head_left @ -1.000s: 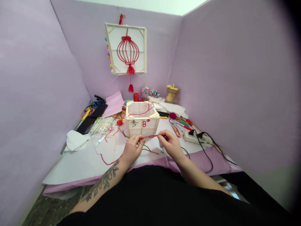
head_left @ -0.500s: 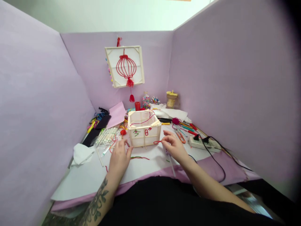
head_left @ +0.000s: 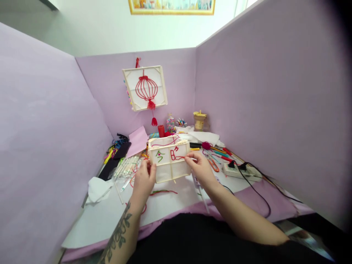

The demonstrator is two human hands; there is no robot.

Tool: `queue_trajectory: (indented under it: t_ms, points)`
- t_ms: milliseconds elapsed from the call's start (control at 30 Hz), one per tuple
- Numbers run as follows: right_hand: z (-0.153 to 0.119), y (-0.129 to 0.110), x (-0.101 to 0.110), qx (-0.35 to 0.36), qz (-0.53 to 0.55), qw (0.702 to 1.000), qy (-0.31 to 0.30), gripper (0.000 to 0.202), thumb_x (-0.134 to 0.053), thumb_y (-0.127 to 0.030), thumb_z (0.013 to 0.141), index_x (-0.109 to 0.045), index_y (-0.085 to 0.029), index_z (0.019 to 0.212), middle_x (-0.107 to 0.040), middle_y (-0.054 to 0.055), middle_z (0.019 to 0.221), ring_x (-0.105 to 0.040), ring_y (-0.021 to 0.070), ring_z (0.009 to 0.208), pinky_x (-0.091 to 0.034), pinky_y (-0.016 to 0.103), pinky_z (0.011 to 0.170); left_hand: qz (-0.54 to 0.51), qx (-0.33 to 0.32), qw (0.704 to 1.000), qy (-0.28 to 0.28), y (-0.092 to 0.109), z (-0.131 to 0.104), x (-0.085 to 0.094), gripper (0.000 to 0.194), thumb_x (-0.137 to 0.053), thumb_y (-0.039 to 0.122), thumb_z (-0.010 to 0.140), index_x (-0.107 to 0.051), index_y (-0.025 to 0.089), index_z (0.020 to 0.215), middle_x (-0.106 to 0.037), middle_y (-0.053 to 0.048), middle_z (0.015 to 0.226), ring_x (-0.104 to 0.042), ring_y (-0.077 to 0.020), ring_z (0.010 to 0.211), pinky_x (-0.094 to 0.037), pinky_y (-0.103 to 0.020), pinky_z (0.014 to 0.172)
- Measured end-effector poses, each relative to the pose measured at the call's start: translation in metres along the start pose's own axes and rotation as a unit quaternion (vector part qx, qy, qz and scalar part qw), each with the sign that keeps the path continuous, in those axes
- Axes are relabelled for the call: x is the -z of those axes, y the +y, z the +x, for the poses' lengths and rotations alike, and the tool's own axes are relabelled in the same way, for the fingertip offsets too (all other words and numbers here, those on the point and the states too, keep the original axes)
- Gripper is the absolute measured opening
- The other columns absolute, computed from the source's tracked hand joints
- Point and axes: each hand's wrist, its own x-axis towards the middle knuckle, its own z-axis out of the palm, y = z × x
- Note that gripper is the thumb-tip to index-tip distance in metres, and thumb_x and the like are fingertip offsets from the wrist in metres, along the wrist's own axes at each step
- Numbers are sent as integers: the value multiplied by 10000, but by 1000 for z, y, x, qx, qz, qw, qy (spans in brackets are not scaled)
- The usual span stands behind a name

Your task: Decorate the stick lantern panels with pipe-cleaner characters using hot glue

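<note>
A box-shaped lantern frame [head_left: 163, 172] of pale sticks with white panels is tilted with its front face towards me. That face bears a green character and a red one made of yarn. At its lower left edge my left hand [head_left: 143, 178] grips the frame, thumb along the side. Pinched in the fingers of my right hand [head_left: 202, 168] is a loop of red yarn [head_left: 179, 158], its end lying against the panel beside the red character. Loose red and green yarn pieces [head_left: 165, 191] lie on the white sheet below. A dark red strand drapes over the open top.
A finished lantern [head_left: 145, 88] with a red tassel hangs on the back partition. At right are orange-handled scissors [head_left: 213, 164], pens and a power strip [head_left: 239, 171] with black cables. Packaged sticks [head_left: 125, 168] and a crumpled tissue [head_left: 98, 189] lie at left.
My left hand has taken hold of the box frame, which is now tilted up. My right hand has brought the red yarn loop up against the front panel. The camera view has tilted upward.
</note>
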Motion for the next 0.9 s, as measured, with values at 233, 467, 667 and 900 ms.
queue_trajectory:
  t_ms: [233, 467, 667, 900]
  points:
    - [6, -16, -6, -22, 34, 999, 36, 202, -631, -397, 765, -679, -201, 764, -640, 78, 982, -575, 245, 957, -464, 358, 805, -49, 9, 999, 13, 15, -1, 13, 281, -462, 476, 873, -527, 204, 902, -653, -34, 791, -626, -193, 710, -474, -308, 632]
    - [10, -13, -6, -6, 21, 997, 76, 191, -600, -384, 794, -670, -206, 806, -609, 60, 953, -571, 224, 908, -440, 395, 888, -60, 20, 998, 12, 14, -4, 11, 299, -470, 495, 865, -528, 203, 896, -637, -33, 786, -614, -192, 716, -465, -307, 633]
    - [8, -16, -10, 11, -22, 997, 77, 159, -628, -353, 751, -687, -205, 739, -544, 93, 1072, -549, 260, 1070, -413, 416, 985, -62, 16, 998, 14, 16, -5, 10, 294, -484, 489, 858, -535, 201, 886, -634, -29, 762, -612, -190, 704, -463, -301, 620]
    - [6, -14, -10, 53, -51, 995, 69, 127, -608, -311, 792, -674, -210, 753, -533, 85, 1060, -560, 241, 1025, -450, 415, 958, -70, 16, 997, 22, 17, -6, 13, 293, -498, 491, 847, -537, 202, 876, -645, -20, 747, -616, -178, 668, -466, -286, 604]
